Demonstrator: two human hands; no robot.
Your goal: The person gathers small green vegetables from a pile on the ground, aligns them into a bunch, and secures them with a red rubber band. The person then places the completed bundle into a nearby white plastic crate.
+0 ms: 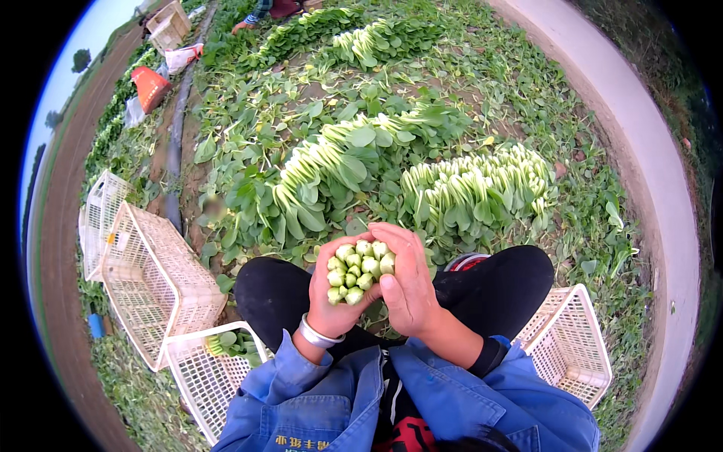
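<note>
A bunch of bok choy (358, 270) is cupped between my two hands above my lap, its pale cut stem ends facing up. My left hand (325, 310), with a silver bangle on the wrist, wraps round the left side and underside of the bunch. Against the other side presses my right hand (413, 292), fingers curved over the far edge and thumb near the stem ends. The leaves of the bunch are hidden below. On the ground ahead, a long row of bok choy (331, 162) lies beside a second, shorter row (482, 184).
White plastic crates (154, 275) stand at my left; a nearer crate (199, 377) holds some greens (233, 344). Another crate (576, 339) is at my right. Far left are a red-orange sack (151, 87) and a dark hose (177, 128). Another person's hand (242, 26) shows at the top.
</note>
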